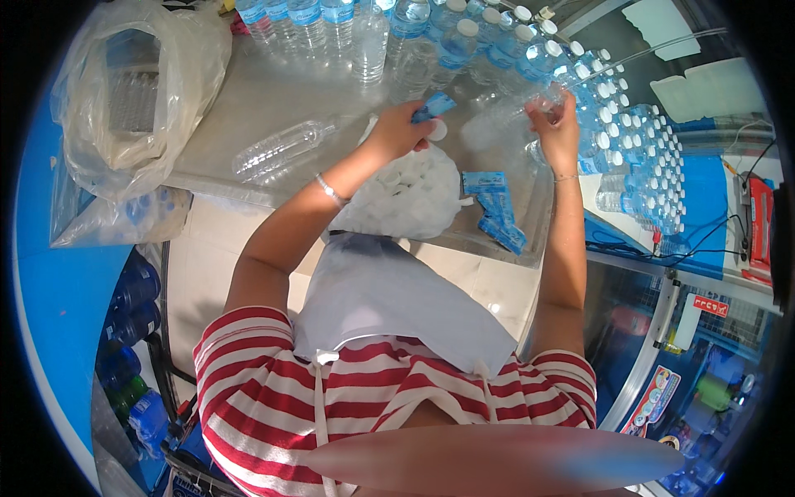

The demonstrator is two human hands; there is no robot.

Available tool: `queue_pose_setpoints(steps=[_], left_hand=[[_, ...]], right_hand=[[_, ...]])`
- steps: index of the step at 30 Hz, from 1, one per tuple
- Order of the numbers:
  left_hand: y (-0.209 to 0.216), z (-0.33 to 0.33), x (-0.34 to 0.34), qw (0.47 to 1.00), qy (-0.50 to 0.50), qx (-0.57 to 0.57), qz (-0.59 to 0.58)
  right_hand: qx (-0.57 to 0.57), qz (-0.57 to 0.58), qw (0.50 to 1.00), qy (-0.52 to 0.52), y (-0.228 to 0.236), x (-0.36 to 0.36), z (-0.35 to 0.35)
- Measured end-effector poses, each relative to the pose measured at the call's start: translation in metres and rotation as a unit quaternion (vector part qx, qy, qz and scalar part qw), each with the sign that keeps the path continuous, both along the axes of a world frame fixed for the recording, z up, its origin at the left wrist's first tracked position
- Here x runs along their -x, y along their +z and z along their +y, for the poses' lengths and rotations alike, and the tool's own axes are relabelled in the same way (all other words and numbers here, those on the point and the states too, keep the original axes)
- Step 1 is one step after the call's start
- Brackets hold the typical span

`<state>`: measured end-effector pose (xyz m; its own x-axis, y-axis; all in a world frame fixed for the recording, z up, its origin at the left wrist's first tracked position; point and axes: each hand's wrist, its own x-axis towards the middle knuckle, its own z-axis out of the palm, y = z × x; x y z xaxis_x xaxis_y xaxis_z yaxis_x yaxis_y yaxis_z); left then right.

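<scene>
My left hand [399, 131] is closed on a blue printed label [435, 106]. A white cap [439, 130] shows at its fingertips; whether it is pinched there I cannot tell. My right hand [557, 128] grips the neck end of a clear, unlabelled plastic bottle [494, 124], which is tilted over the metal table. Under my left hand sits a white plastic bag [406, 195] full of white caps. Several blue labels [495, 207] lie at the table's near edge, right of the bag. Another clear bottle [283, 151] without a label lies on its side to the left.
Filled, capped bottles [370, 45] stand along the back of the metal table [240, 99]. More capped bottles [638, 170] crowd the right side. A large clear bag [195, 62] holding clear bottles is at the far left. Cables [704, 248] hang at the right.
</scene>
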<state>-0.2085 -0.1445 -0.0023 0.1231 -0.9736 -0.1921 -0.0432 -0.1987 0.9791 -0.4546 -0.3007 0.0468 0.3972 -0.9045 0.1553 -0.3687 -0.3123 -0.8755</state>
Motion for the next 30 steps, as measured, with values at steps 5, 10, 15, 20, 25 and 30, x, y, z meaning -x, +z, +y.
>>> queue_pose_setpoints(steps=[5, 10, 15, 20, 25, 30], left_hand=[[-0.041, -0.073, 0.037, 0.975, 0.030, -0.080, 0.204], [-0.063, -0.129, 0.087, 0.948, 0.044, -0.126, 0.289], [-0.057, -0.149, 0.106, 0.946, 0.031, -0.122, 0.298], [-0.057, -0.151, 0.100, 0.929, 0.018, -0.135, 0.344], [-0.047, -0.133, 0.086, 0.981, -0.022, -0.070, 0.181], [-0.004, -0.059, 0.069, 0.919, 0.070, 0.262, -0.287]], right_hand=[[-0.461, -0.211, 0.859, 0.070, -0.043, 0.017, -0.005], [-0.667, -0.467, 0.553, 0.173, -0.098, 0.046, -0.001], [-0.608, -0.443, 0.655, 0.070, -0.066, 0.070, 0.018], [-0.214, -0.072, 0.972, -0.067, -0.001, 0.068, 0.048], [0.083, 0.132, 0.985, -0.077, 0.008, 0.041, 0.046], [0.146, 0.088, 0.981, -0.092, -0.034, -0.002, 0.033]])
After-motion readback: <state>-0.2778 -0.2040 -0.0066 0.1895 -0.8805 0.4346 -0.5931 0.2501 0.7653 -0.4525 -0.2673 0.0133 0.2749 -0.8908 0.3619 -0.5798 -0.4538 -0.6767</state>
